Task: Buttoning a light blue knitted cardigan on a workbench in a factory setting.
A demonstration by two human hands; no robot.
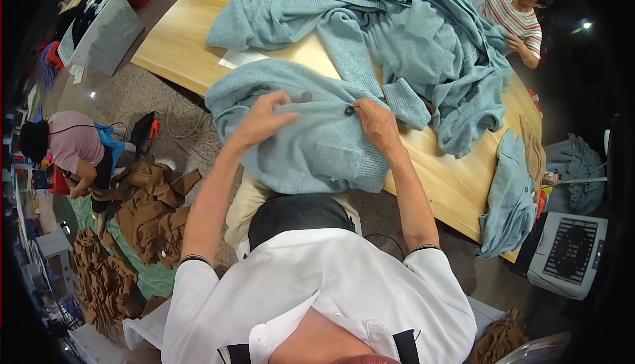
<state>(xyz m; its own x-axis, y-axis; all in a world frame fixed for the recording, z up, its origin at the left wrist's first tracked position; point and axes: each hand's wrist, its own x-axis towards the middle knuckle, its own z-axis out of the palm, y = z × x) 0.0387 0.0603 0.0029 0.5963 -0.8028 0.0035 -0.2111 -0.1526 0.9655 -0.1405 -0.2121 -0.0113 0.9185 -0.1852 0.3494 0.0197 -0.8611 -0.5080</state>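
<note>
A light blue-green knitted cardigan (291,159) lies across my lap and over the near edge of the wooden table. Dark round buttons run along its front band. My right hand (378,124) pinches that band beside one dark button (349,110). Over the cloth to the left, my left hand (266,120) is slightly blurred, its fingers apart and not closed on anything. A patch of ribbed knit, which looks like a pocket (338,162), shows on the cardigan below my right hand.
More blue-green knitwear (417,40) is heaped on the table (450,192). A folded blue-green garment (509,195) lies at its right end. Brown garments (152,198) pile on the floor at left, near a bent-over person (69,142). Another person (512,13) stands at far right.
</note>
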